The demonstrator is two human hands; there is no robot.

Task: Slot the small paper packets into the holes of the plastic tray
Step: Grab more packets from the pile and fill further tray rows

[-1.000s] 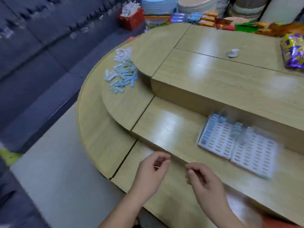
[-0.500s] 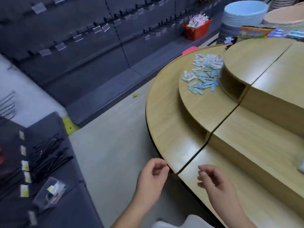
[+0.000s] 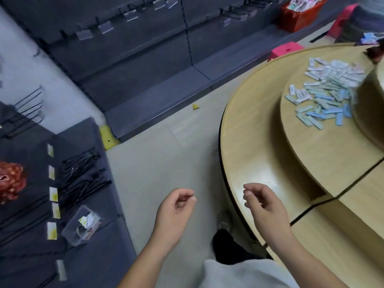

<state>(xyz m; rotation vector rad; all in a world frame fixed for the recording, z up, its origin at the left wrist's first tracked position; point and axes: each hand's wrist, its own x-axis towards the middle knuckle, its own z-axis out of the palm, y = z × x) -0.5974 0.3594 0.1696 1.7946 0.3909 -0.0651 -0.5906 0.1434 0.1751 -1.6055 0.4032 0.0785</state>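
Left hand (image 3: 176,206) hung out over the floor (image 3: 166,146), right hand (image 3: 265,204) just above the rim of the round table (image 3: 249,142). Each grip was slack, fingers loosely curled, nothing showing in either. The paper packets (image 3: 328,96) lay in a loose blue-and-white heap on the table's raised middle tier, against the wall of the top tier and well apart from both hands. No plastic tray in shot at all. Both hands looked empty and free for a fetch; with the heap out of easy reach, a long stretch across with the right hand seemed the likely call.
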